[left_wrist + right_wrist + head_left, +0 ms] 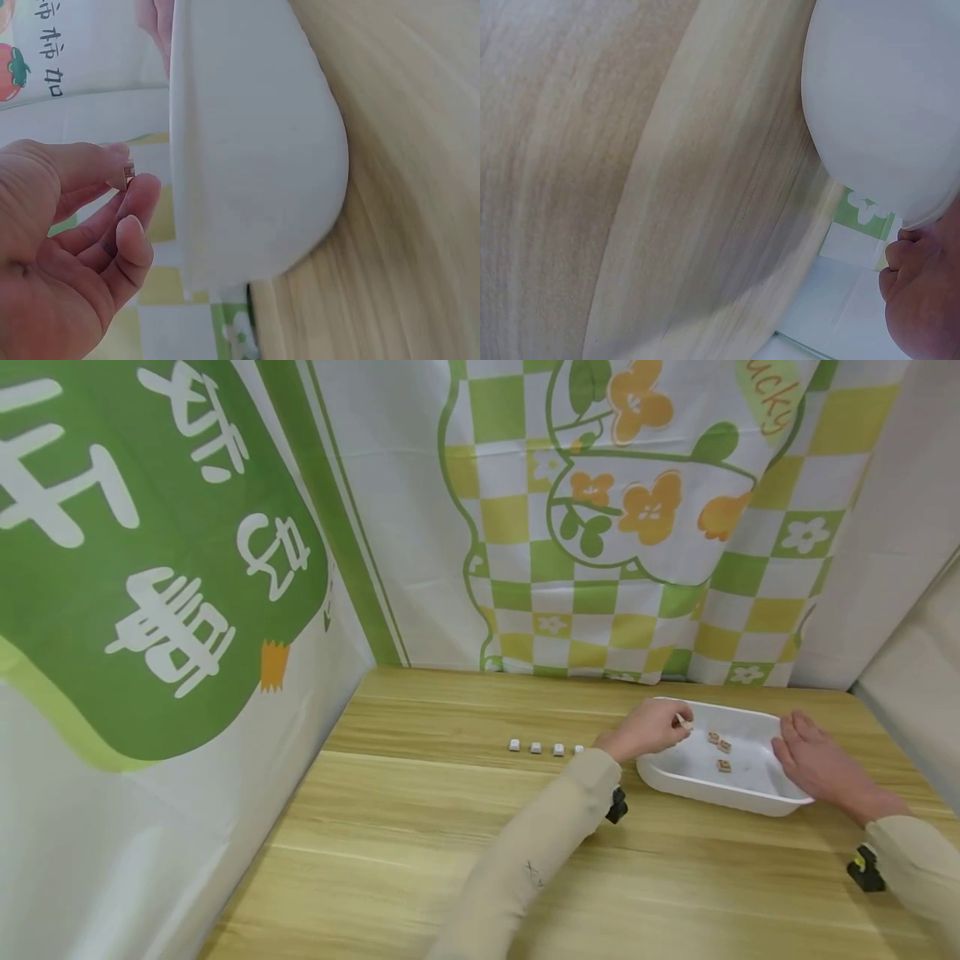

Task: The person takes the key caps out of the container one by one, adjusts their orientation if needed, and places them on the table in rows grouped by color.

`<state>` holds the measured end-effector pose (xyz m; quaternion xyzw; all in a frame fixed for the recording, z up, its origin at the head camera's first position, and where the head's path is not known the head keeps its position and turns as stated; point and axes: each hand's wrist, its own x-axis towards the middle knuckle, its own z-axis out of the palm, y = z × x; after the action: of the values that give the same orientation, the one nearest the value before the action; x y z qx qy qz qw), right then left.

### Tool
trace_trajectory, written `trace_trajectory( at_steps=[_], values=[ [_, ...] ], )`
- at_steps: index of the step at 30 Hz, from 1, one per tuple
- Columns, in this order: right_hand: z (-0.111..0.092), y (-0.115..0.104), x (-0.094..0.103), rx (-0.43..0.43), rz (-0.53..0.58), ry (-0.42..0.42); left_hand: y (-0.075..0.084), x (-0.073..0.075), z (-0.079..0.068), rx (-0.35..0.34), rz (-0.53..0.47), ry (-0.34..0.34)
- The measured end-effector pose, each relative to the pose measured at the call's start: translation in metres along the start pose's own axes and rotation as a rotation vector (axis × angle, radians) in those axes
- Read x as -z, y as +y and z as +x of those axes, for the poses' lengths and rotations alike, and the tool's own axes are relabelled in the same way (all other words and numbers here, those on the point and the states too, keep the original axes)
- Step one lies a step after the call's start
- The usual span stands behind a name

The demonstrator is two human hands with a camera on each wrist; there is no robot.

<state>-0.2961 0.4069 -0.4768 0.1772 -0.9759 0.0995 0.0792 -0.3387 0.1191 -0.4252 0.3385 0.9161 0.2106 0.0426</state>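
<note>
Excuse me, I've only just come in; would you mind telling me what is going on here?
A person's left hand is pinching a small piece between thumb and finger, over the left end of a white tray. The right hand rests at the tray's right end. Three brown pieces lie in the tray, while white pieces stand in a row on the table to its left, the last one partly hidden by the left arm.
</note>
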Motion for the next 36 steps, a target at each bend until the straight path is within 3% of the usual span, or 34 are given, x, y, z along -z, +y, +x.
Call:
trace_trajectory(
  at_steps=[7, 10, 23, 36],
  values=[
    [0.000, 0.001, 0.000, -0.007, -0.008, -0.031, -0.011, 0.011, -0.011, -0.022, -0.095, -0.001],
    [0.001, -0.001, 0.002, -0.004, -0.011, -0.029, -0.017, 0.015, -0.017, -0.038, -0.086, 0.013],
    [-0.001, -0.001, -0.001, 0.010, -0.031, -0.003, -0.041, 0.028, -0.042, 0.001, -0.034, 0.039],
    [-0.001, 0.001, -0.002, 0.017, -0.023, 0.011, -0.061, 0.035, -0.064, 0.037, -0.090, 0.048]
  ],
)
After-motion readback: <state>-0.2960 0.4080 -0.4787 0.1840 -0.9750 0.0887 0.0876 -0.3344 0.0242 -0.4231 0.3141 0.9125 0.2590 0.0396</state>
